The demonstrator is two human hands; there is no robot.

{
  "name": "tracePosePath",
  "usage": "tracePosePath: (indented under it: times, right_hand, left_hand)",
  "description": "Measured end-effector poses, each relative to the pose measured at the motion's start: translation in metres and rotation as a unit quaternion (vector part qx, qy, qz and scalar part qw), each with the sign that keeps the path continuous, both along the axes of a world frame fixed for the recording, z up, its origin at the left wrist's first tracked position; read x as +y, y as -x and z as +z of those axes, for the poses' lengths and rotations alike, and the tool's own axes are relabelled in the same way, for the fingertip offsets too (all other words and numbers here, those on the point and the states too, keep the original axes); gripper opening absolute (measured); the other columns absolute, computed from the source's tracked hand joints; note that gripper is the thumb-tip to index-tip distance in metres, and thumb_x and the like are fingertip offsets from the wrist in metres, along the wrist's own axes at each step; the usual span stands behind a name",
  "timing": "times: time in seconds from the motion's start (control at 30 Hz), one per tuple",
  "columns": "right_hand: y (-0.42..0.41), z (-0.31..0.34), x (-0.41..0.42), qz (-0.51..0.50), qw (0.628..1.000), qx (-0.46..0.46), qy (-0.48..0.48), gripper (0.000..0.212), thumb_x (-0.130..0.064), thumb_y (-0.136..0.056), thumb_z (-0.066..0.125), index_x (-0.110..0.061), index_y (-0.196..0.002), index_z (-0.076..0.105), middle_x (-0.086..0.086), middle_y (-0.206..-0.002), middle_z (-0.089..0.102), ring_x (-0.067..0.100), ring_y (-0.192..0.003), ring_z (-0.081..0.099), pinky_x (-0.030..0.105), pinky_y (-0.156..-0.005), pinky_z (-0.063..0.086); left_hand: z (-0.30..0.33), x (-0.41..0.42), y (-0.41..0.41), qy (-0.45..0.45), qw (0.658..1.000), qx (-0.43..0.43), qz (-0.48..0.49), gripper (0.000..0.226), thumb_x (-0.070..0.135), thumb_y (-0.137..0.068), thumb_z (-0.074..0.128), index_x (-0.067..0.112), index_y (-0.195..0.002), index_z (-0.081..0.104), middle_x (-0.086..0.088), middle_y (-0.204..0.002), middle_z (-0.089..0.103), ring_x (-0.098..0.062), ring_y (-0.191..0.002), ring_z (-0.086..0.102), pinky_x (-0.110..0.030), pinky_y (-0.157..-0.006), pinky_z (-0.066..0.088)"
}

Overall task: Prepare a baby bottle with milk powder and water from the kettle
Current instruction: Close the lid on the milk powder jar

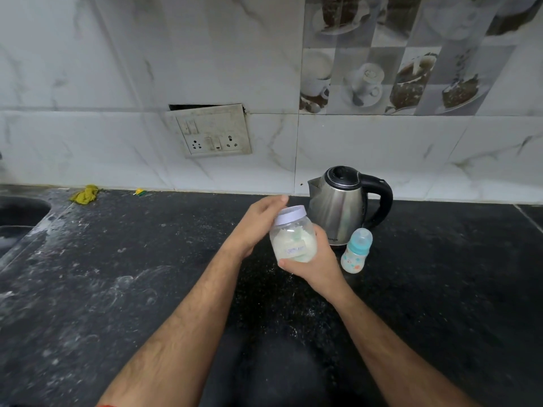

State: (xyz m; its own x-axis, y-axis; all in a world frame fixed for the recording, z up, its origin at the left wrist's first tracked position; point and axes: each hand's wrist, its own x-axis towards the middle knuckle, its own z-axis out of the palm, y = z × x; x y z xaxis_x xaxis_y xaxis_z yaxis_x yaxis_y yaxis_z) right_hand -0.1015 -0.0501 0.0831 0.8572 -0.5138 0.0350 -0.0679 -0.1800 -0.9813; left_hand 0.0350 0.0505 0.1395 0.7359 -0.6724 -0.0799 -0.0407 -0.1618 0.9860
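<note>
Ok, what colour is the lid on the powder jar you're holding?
Pale lilac-white, a ribbed screw lid on the clear jar; it shows best in the head view.

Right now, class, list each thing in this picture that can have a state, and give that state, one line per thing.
Powder jar: lid on, held off the counter.
Jar lid: closed, left hand gripping it.
Right hand: gripping the jar's body.
Baby bottle: upright, teat cap on, standing untouched.
Kettle: lid shut, upright, on the counter.
Wall sockets: nothing plugged in.
</note>
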Motion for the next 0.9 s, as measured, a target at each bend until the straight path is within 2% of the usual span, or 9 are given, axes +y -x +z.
tracePosePath:
  times: [0.07, 0.13, 0.23, 0.33, 0.43, 0.57, 0.67, 0.8, 0.9]
  right_hand:
    - [0.000, -0.001, 0.003, -0.001, 1.000, 0.001, 0.003, 0.095, -0.032, -0.053, 0.090, -0.028, -0.134, 0.041, -0.015, -0.118, 0.061, -0.006, -0.104, 0.060, 0.011, -0.080, 0.049]
    - [0.001, -0.002, 0.004, -0.001, 1.000, -0.001, -0.012, 0.096, -0.035, -0.050, 0.088, -0.027, -0.134, 0.042, -0.013, -0.117, 0.062, -0.004, -0.103, 0.062, 0.016, -0.080, 0.051]
    - [0.003, -0.002, -0.002, 0.019, 0.999, 0.003, -0.040, 0.091, -0.031, -0.052, 0.089, -0.028, -0.131, 0.043, -0.009, -0.115, 0.063, 0.001, -0.103, 0.064, 0.024, -0.081, 0.054]
    - [0.004, -0.002, -0.006, 0.029, 0.997, 0.002, -0.065, 0.087, -0.027, -0.053, 0.089, -0.032, -0.127, 0.043, -0.007, -0.116, 0.063, 0.005, -0.104, 0.065, 0.029, -0.084, 0.057]
    - [0.005, -0.001, -0.006, 0.018, 0.998, 0.001, -0.056, 0.090, -0.032, -0.053, 0.090, -0.033, -0.129, 0.043, -0.008, -0.117, 0.063, 0.007, -0.106, 0.064, 0.034, -0.085, 0.058]
    - [0.006, 0.004, -0.013, 0.021, 0.998, -0.018, -0.060, 0.085, -0.036, -0.052, 0.091, -0.038, -0.125, 0.046, -0.010, -0.122, 0.063, 0.005, -0.112, 0.062, 0.025, -0.085, 0.055]
    - [0.010, 0.007, -0.019, 0.027, 0.998, -0.019, -0.047, 0.085, -0.033, -0.055, 0.090, -0.028, -0.128, 0.047, -0.006, -0.123, 0.063, 0.007, -0.113, 0.062, 0.030, -0.092, 0.053]
    - [0.013, 0.013, -0.022, 0.046, 0.998, -0.018, -0.050, 0.082, -0.028, -0.056, 0.087, -0.021, -0.128, 0.047, -0.004, -0.123, 0.063, 0.005, -0.111, 0.062, 0.023, -0.085, 0.051]
    - [0.013, 0.018, -0.025, 0.052, 0.997, -0.024, -0.050, 0.081, -0.026, -0.057, 0.085, -0.018, -0.128, 0.047, -0.001, -0.122, 0.063, 0.009, -0.110, 0.064, 0.024, -0.085, 0.053]
  left_hand:
    - [0.004, -0.005, 0.008, -0.031, 0.999, -0.022, -0.016, 0.067, 0.065, -0.077, 0.062, 0.024, -0.130, 0.058, 0.009, -0.114, 0.067, -0.002, -0.104, 0.065, -0.020, -0.085, 0.050]
    - [0.005, -0.010, 0.012, -0.065, 0.997, -0.035, -0.008, 0.077, 0.068, -0.065, 0.069, 0.027, -0.129, 0.057, 0.008, -0.112, 0.066, -0.005, -0.100, 0.067, -0.025, -0.085, 0.053]
    - [0.003, -0.016, 0.011, -0.067, 0.997, -0.025, 0.019, 0.061, 0.056, -0.061, 0.076, 0.027, -0.114, 0.067, 0.004, -0.104, 0.072, -0.013, -0.092, 0.072, -0.035, -0.086, 0.058]
    - [0.004, -0.020, 0.014, -0.033, 0.999, -0.002, 0.022, 0.043, 0.043, -0.062, 0.081, 0.024, -0.099, 0.072, 0.004, -0.090, 0.076, -0.012, -0.082, 0.074, -0.034, -0.078, 0.058]
    - [0.007, -0.025, 0.018, -0.027, 0.998, -0.024, 0.053, 0.040, 0.043, -0.059, 0.080, 0.027, -0.094, 0.071, 0.004, -0.090, 0.075, -0.015, -0.083, 0.073, -0.037, -0.080, 0.059]
    - [0.012, -0.030, 0.030, -0.049, 0.995, -0.077, 0.044, 0.042, 0.052, -0.056, 0.076, 0.035, -0.093, 0.066, 0.010, -0.093, 0.072, -0.012, -0.085, 0.071, -0.036, -0.081, 0.058]
    - [0.012, -0.030, 0.038, -0.056, 0.993, -0.095, 0.035, 0.040, 0.054, -0.054, 0.074, 0.035, -0.088, 0.066, 0.014, -0.088, 0.071, -0.008, -0.083, 0.069, -0.033, -0.080, 0.057]
    - [0.015, -0.028, 0.040, -0.006, 0.997, -0.069, 0.017, 0.031, 0.045, -0.057, 0.077, 0.029, -0.082, 0.065, 0.008, -0.083, 0.071, -0.013, -0.077, 0.068, -0.041, -0.080, 0.058]
    - [0.020, -0.026, 0.040, 0.032, 0.998, -0.059, -0.002, 0.030, 0.041, -0.057, 0.078, 0.025, -0.079, 0.066, 0.000, -0.084, 0.070, -0.016, -0.078, 0.066, -0.042, -0.079, 0.057]
